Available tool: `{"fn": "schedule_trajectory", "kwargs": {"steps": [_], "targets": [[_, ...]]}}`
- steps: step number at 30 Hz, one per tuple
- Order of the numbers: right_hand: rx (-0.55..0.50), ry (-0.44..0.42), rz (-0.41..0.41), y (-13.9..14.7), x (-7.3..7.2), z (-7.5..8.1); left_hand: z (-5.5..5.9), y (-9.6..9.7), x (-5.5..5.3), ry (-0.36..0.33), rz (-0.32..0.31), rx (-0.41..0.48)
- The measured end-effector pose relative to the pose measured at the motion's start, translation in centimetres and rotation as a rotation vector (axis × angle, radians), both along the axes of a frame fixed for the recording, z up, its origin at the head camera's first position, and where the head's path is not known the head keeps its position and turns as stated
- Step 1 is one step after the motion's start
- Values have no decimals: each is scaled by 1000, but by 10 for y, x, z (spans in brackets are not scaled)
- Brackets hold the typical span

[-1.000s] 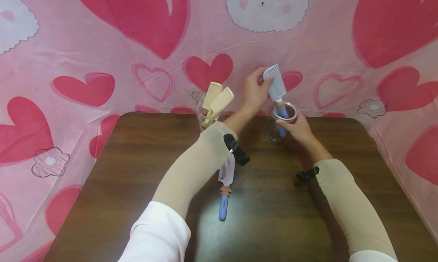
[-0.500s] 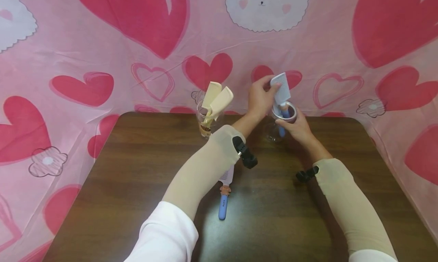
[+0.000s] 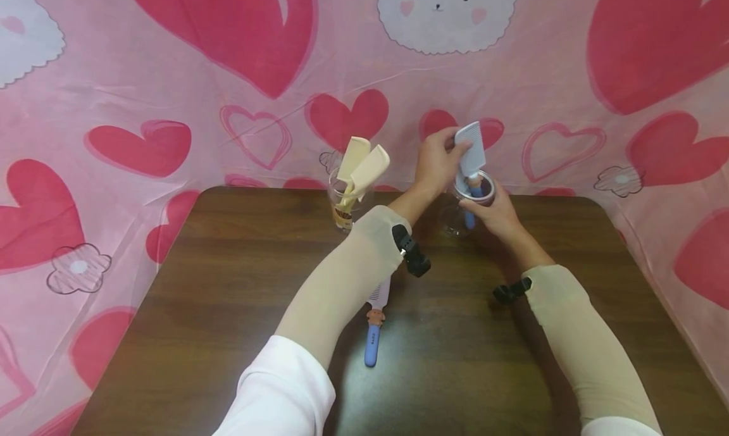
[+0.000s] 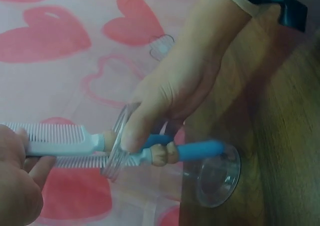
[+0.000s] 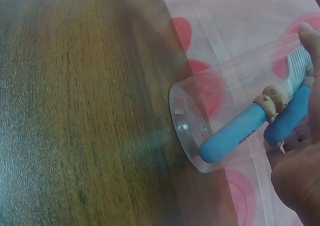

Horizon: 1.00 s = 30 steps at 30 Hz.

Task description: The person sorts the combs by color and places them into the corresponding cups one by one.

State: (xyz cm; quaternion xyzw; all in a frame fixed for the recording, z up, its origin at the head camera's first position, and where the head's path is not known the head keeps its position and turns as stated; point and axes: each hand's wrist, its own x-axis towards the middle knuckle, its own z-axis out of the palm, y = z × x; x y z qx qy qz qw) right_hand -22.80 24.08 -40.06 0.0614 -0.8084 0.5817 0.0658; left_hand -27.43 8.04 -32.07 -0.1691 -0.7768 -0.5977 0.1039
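Observation:
My left hand (image 3: 438,162) pinches the pale, toothed head of a comb (image 3: 471,146) and holds it head-up over a clear jar (image 4: 220,186). In the left wrist view this comb's brown figure and blue handle pass into the jar's mouth. A second comb (image 5: 232,133) of the same kind leans inside, its blue handle end down by the jar's base. Around the jar, just below the rim, my right hand (image 3: 497,214) curls its thumb and fingers. The jar stands tilted at the back of the table in the wrist views.
Another blue-handled comb (image 3: 373,341) lies on the dark wooden table (image 3: 228,335), its head partly hidden under my left forearm. A clear cup (image 3: 342,216) with cream-coloured combs (image 3: 367,170) stands at the back, left of the jar. A pink heart-print cloth (image 3: 199,75) hangs behind the table.
My left hand has moved right and slightly down, bringing the held comb's handle lower into the jar. The right hand and jar stay almost where they were.

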Motion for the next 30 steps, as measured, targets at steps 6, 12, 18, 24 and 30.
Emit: {"fn": "schedule_trajectory", "kwargs": {"steps": [6, 12, 18, 24, 30], "targets": [[24, -1, 1, 0, -2, 1, 3, 0, 0, -12, -1, -94], [35, 9, -8, 0, 1, 1, 2, -2, 2, 9, -27, -42], [28, 26, -8, 0, 1, 0, 7, -8, 2, 106, -50, -11], [42, 30, -15, 7, -10, -14, 14, -22, 4, 139, -116, -28], [12, 44, -9, 15, -21, -31, 24, -41, 16, 140, -161, -164]]}}
